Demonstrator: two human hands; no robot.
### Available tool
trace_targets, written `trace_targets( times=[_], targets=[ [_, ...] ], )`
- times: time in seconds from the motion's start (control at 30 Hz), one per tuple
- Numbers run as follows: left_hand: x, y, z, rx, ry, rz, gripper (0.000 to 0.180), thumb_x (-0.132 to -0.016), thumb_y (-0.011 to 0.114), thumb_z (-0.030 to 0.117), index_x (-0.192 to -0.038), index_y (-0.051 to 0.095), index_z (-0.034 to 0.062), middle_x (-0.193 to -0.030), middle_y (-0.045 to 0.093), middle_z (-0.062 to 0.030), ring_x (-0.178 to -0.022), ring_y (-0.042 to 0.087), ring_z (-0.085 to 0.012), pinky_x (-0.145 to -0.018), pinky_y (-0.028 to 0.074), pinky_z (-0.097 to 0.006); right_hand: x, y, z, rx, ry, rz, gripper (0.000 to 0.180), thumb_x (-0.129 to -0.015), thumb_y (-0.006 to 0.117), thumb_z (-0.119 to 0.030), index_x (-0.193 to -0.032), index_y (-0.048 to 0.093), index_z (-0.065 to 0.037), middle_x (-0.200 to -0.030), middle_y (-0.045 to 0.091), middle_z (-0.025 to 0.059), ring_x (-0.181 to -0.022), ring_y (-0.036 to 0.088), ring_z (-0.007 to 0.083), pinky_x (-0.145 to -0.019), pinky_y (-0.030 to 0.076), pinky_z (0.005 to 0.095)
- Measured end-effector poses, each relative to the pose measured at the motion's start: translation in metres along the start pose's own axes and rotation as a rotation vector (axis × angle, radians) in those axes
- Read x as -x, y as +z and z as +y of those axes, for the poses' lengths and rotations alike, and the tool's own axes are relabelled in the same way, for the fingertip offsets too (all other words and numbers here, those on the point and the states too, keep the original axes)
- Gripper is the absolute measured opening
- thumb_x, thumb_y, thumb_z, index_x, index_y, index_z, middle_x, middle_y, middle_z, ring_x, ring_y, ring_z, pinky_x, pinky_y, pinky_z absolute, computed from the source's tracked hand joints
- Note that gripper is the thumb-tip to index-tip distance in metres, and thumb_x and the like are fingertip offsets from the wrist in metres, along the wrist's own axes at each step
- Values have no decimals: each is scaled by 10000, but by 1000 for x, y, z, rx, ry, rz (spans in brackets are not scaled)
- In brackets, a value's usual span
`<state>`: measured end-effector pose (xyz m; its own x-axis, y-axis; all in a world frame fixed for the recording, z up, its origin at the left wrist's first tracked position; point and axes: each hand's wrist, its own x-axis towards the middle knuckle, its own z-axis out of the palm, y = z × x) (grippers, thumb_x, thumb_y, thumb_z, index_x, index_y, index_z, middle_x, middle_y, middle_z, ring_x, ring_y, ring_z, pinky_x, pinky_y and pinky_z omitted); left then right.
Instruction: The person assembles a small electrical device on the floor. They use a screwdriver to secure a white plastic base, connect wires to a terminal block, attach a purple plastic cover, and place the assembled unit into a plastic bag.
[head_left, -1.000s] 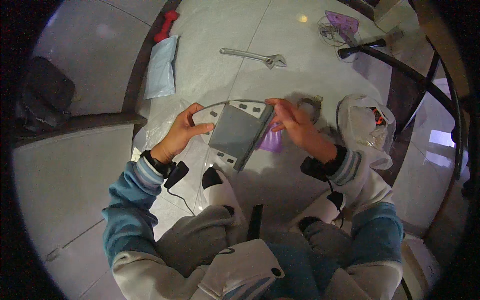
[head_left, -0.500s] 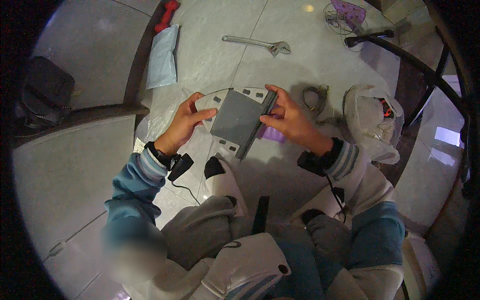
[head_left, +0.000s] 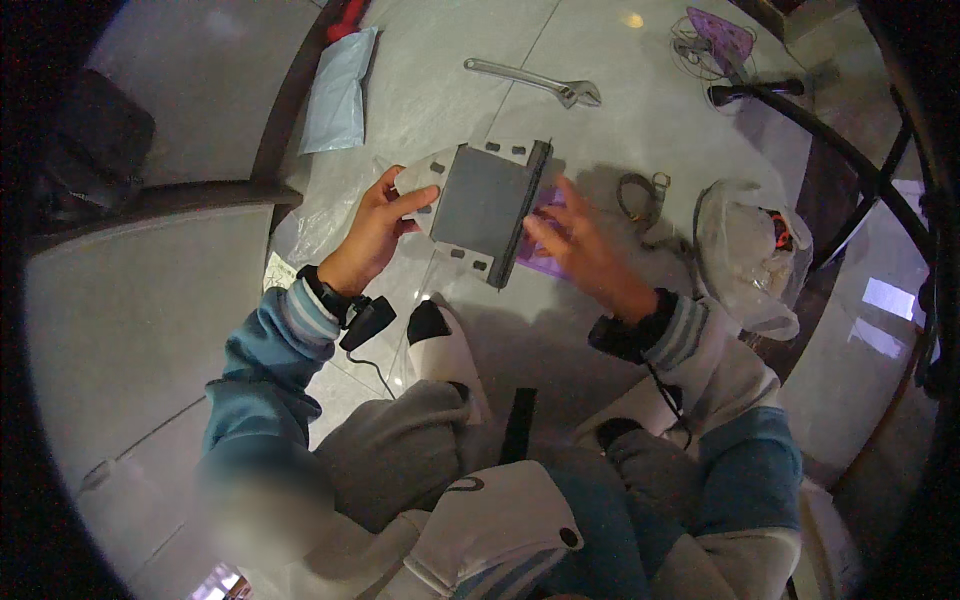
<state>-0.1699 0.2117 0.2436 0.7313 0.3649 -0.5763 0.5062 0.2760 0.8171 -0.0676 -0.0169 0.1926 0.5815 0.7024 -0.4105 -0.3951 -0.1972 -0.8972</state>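
Head view shows your left hand (head_left: 370,228) pinching the rounded end of a flat grey-and-white panel (head_left: 485,205), your right hand (head_left: 582,245) loosely spread by its straight dark edge.

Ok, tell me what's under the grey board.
Past the right edge of the board, part of a purple thing shows, partly hidden by the right hand. The left hand grips the left end, some fingers hidden underneath. Anything else directly below is covered.

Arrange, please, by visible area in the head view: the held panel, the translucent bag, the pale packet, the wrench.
1. Held panel and translucent bag: too alike to rank; nearness makes it unsure.
2. Pale packet.
3. Wrench.
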Motion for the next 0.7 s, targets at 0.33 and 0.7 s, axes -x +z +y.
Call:
trace_targets(
  times=[0.33, 0.7],
  targets=[
    [1, 5, 6, -218, 43, -68, 547, -732, 740, 304, -1127, 473, 36, -1026, 551, -76, -967, 554, -187, -838, 462, -360, -20, 8, 12, -372, 96, -159, 387, -883, 581, -201, -1196, 450, -16, -1025, 571, 43, -903, 541, 119, -769, 453, 275],
    [-1, 11, -1, -312, 403, -527, 1011, -609, 827, 230, -1407, 232, 53, -1365, 376, -97, -1245, 366, -196, -1041, 274, -321, 32, -7, 37, -14, -327, -337, 494, -733, 745, -112, -1143, 488, -15, -1032, 585, 71, -993, 551, 167, -839, 474, 347]
  ],
)
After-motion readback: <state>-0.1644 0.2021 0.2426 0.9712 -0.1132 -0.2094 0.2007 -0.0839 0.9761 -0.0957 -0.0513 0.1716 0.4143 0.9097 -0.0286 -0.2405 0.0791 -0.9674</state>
